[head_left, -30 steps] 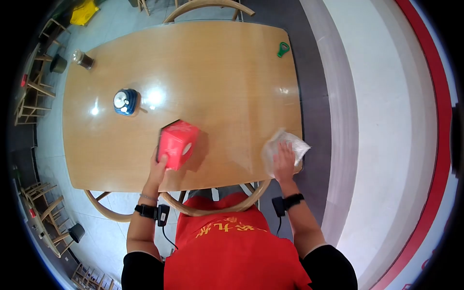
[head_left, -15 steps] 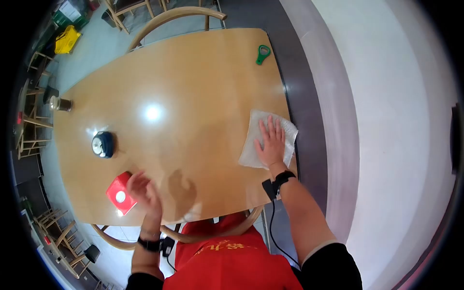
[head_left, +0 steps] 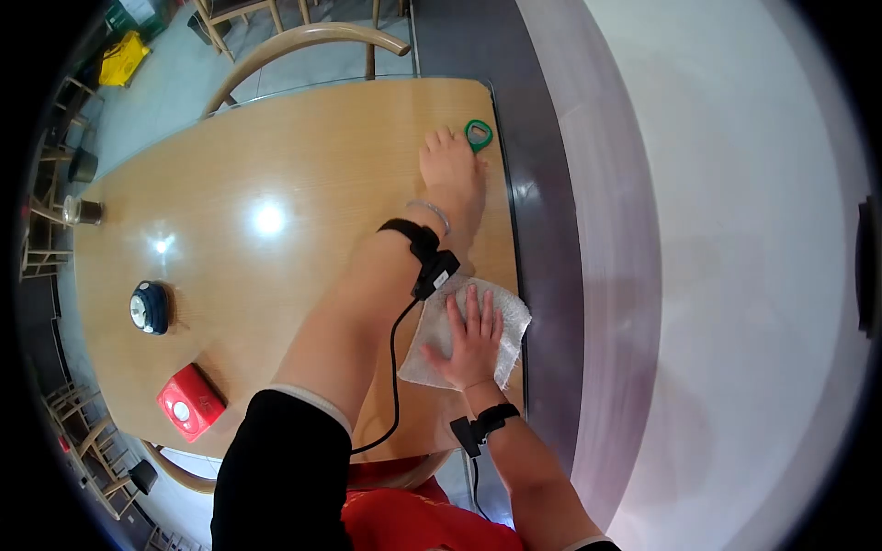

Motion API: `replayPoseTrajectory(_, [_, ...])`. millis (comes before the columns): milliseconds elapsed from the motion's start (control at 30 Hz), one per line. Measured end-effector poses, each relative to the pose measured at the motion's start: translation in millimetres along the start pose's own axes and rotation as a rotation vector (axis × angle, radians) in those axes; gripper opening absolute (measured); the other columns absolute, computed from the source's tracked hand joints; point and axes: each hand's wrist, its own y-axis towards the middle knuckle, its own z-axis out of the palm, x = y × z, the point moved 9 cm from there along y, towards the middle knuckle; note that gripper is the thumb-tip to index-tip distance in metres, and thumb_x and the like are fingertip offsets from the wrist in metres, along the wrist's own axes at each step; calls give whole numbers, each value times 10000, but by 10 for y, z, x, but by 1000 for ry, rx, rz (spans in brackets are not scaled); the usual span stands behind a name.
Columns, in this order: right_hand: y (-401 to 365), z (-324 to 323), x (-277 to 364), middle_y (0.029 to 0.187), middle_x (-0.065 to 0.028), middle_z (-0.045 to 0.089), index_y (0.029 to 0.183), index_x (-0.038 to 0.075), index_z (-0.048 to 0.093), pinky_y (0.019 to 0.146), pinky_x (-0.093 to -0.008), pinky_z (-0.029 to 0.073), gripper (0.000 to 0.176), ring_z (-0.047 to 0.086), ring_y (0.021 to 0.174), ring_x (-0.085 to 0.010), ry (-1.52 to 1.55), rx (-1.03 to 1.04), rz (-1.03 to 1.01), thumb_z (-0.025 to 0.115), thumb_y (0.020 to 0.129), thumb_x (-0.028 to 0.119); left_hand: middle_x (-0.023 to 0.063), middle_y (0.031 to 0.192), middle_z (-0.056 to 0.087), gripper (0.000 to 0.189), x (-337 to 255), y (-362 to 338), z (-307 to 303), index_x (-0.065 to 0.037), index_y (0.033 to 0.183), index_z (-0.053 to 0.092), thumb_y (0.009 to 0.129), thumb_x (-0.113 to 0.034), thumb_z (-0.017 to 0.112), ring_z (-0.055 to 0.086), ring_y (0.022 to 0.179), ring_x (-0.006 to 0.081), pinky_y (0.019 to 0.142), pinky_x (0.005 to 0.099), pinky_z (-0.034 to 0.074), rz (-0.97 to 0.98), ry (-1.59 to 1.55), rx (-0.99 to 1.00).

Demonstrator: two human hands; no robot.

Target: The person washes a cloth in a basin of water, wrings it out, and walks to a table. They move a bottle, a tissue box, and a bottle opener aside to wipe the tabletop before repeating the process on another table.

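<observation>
My left hand (head_left: 450,163) reaches across to the far right corner of the table. Its fingers curl beside a green bottle opener (head_left: 478,135); the ring end shows, while the handle is hidden by the hand. Nearer to me, my right hand (head_left: 474,353) lies flat, fingers spread, on a light grey cloth (head_left: 424,354) at the table's right edge. Both wrists wear black straps with small cabled boxes.
On the wooden table (head_left: 303,165) stand a red box (head_left: 191,402), a dark blue round container (head_left: 150,308) and a small dark jar (head_left: 84,212) along the left. A chair (head_left: 303,37) stands at the far side; a pale wall ledge (head_left: 606,230) runs along the right.
My left hand has swung from beside the red box to the green bottle opener at the far right. My right hand stays on the cloth. The view has shifted slightly.
</observation>
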Motion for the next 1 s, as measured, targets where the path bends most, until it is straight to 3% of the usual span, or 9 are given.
replayPoseTrajectory(167, [4,15,-1,1501,-142,181,1395,167,340,1031,-609,170,851,151,1357,-417,38,22,16,651,698,541,140,999,558,316,309,-98,128,-10,933,601,787,-287,648,516,982,307,800,390,436,-44,80,51])
replayPoseTrajectory(233, [21,17,11,1503,-143,176,1398,167,337,1046,-599,148,857,140,1364,-410,34,31,18,649,697,547,184,962,559,237,484,-503,-54,-3,887,574,813,-225,612,527,934,353,768,430,436,146,-76,24])
replayPoseTrajectory(367, [-23,51,14,1512,-101,188,1397,188,358,1087,-543,87,782,127,1384,-362,0,62,32,637,728,481,212,901,538,191,1425,-1565,-625,-2,897,513,831,-170,575,505,850,396,750,476,408,-148,-257,108])
replayPoseTrajectory(433, [-25,44,26,1516,-53,193,1387,214,383,1100,-521,73,665,113,1394,-333,-32,74,21,573,796,453,215,971,528,212,2001,-2083,-969,-4,964,561,827,-165,571,485,918,382,791,465,397,-31,-161,9])
replayPoseTrajectory(600, [-30,44,65,1498,-57,244,1362,223,422,1089,-519,127,634,171,1377,-334,-82,25,-52,592,784,418,207,1209,489,226,3132,-2824,-1547,10,1013,549,838,-132,539,423,1156,401,956,472,352,32,-96,-41])
replayPoseTrajectory(733, [426,1,27,1473,-71,295,1353,224,432,1073,-489,205,589,262,1339,-345,-56,42,-203,599,796,320,209,1366,394,248,3111,-2899,-1592,32,1054,507,860,-121,486,295,1308,418,1053,497,256,36,18,-95])
replayPoseTrajectory(833, [988,-74,-101,1469,-81,301,1364,207,414,1071,-474,223,582,286,1327,-345,-54,-83,-226,592,813,270,204,1362,401,288,3148,-2864,-1549,34,1096,473,856,-124,478,306,1295,432,1049,509,243,-19,28,-116])
replayPoseTrajectory(933, [1840,-152,-164,1481,-92,276,1380,186,386,1069,-485,226,559,256,1347,-332,-119,-232,-145,533,858,319,200,1372,390,275,3122,-2822,-1642,35,1059,472,845,-136,481,308,1292,434,1036,526,246,-86,26,-148])
replayPoseTrajectory(1000, [2312,-193,-373,1488,-97,263,1394,170,362,1078,-476,212,547,226,1366,-315,-188,-350,280,448,897,382,207,1370,386,270,3159,-2851,-1583,56,1011,472,832,-146,489,309,1290,436,1030,530,249,-90,21,-63])
